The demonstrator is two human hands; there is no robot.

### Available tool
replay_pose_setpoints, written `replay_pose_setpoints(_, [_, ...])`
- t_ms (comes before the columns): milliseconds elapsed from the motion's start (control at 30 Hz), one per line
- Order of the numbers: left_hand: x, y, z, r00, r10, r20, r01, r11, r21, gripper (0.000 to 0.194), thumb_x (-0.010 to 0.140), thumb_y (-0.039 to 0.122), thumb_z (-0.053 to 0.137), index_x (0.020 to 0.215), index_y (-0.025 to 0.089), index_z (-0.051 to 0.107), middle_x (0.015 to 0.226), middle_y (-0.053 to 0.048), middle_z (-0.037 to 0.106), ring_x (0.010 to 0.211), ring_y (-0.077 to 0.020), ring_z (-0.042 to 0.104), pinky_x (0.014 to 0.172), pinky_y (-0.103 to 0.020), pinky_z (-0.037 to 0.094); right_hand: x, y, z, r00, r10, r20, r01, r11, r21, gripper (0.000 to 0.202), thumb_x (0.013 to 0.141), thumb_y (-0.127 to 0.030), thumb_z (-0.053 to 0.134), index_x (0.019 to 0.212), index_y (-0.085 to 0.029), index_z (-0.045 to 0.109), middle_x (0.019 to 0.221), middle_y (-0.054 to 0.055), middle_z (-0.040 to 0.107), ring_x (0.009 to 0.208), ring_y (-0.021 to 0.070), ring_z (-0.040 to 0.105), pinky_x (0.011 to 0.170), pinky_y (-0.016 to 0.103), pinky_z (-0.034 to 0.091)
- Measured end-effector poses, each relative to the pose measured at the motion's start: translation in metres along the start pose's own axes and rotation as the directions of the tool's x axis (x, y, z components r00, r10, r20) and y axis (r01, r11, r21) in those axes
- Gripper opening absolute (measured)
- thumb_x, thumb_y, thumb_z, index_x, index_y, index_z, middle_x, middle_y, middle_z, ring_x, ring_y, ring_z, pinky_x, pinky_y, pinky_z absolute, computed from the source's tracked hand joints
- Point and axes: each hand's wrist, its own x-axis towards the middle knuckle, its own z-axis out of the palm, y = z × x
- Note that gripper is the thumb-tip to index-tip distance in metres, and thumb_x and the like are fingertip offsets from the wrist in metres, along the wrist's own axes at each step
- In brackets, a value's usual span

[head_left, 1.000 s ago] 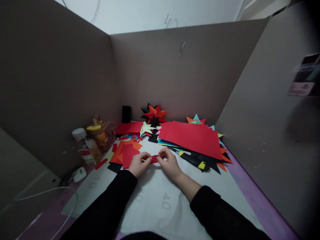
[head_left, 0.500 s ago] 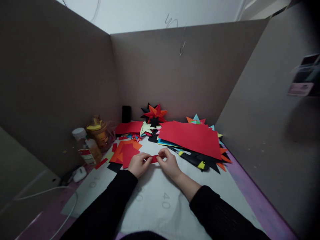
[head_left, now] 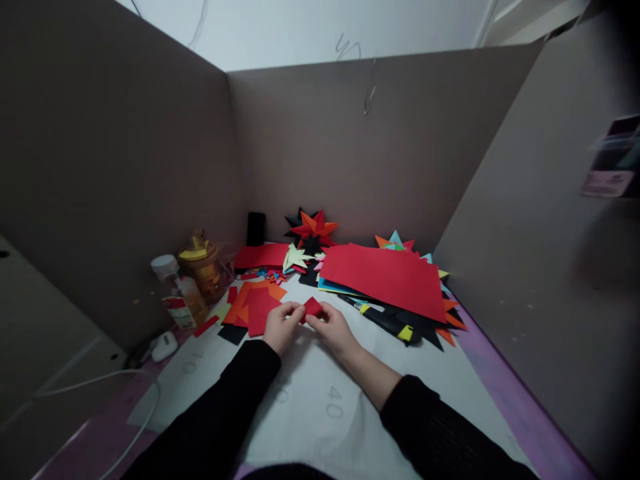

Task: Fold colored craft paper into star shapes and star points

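Note:
A small piece of red paper (head_left: 313,307) is pinched between my two hands, one corner pointing up and away from me. My left hand (head_left: 283,325) is closed on its left side, thumb and index finger pressed together. On the right side, my right hand (head_left: 334,328) grips it the same way. Its lower part is hidden behind my fingers. Just left of my left hand lie red sheets (head_left: 260,308) over orange paper (head_left: 240,303). A black and yellow utility knife (head_left: 387,323) rests to the right of my right hand.
A stack of large red sheets (head_left: 385,277) covers the back right. Folded paper stars (head_left: 314,228) stand by the rear panel. At left are a bottle with a white cap (head_left: 177,293), a brown container (head_left: 203,267), a white earbud case (head_left: 163,347) and a white cable (head_left: 157,393).
The red paper has turned from a flat narrow strip shape to a raised, pointed shape between my fingers. My hands have drawn slightly closer together. The view has shifted a little.

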Motion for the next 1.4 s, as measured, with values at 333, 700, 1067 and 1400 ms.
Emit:
replay_pose_setpoints(333, [-0.003, 0.003, 0.002, 0.997, -0.011, 0.071, 0.005, 0.997, 0.076, 0.022, 0.073, 0.033, 0.053, 0.061, 0.015, 0.058, 0.060, -0.001, 0.058, 0.062, -0.0143, 0.052, 0.061, -0.024, 0.039, -0.001, -0.005, -0.005, 0.991, 0.111, -0.074, -0.107, 0.992, 0.063, 0.029, 0.067, -0.039, 0.067, 0.056, -0.017, 0.051, 0.050, -0.005, 0.047, 0.049, 0.0096, 0.037, 0.051, 0.024, 0.029])
replay_pose_setpoints(700, [-0.003, 0.004, -0.004, 0.994, -0.036, 0.107, 0.031, 0.998, 0.056, 0.020, 0.070, 0.030, 0.055, 0.057, 0.015, 0.057, 0.056, 0.001, 0.055, 0.059, -0.0134, 0.049, 0.060, -0.024, 0.037, 0.002, -0.004, -0.013, 0.978, 0.076, -0.194, -0.071, 0.997, 0.035, 0.018, 0.068, -0.035, 0.061, 0.062, -0.019, 0.054, 0.055, -0.004, 0.048, 0.053, 0.0115, 0.041, 0.051, 0.024, 0.032])
replay_pose_setpoints(1067, [-0.004, -0.002, 0.001, 0.998, -0.006, 0.060, 0.008, 0.999, -0.045, 0.017, 0.071, 0.031, 0.059, 0.073, 0.014, 0.058, 0.067, 0.000, 0.057, 0.065, -0.0132, 0.051, 0.059, -0.023, 0.039, -0.005, -0.008, -0.010, 0.999, -0.001, 0.044, 0.007, 0.990, -0.144, 0.019, 0.073, -0.030, 0.056, 0.058, -0.018, 0.051, 0.055, -0.004, 0.048, 0.056, 0.0124, 0.042, 0.055, 0.025, 0.033])
replay_pose_setpoints(1400, [0.007, -0.009, -0.007, 0.987, -0.108, -0.116, 0.077, 0.967, -0.243, 0.030, 0.069, 0.042, 0.064, 0.063, 0.014, 0.054, 0.055, 0.004, 0.050, 0.054, -0.0093, 0.046, 0.054, -0.021, 0.037, -0.010, -0.009, -0.002, 0.986, -0.054, 0.156, 0.100, 0.947, -0.305, 0.014, 0.070, -0.020, 0.051, 0.056, -0.018, 0.054, 0.056, -0.003, 0.050, 0.057, 0.0129, 0.045, 0.054, 0.024, 0.034])
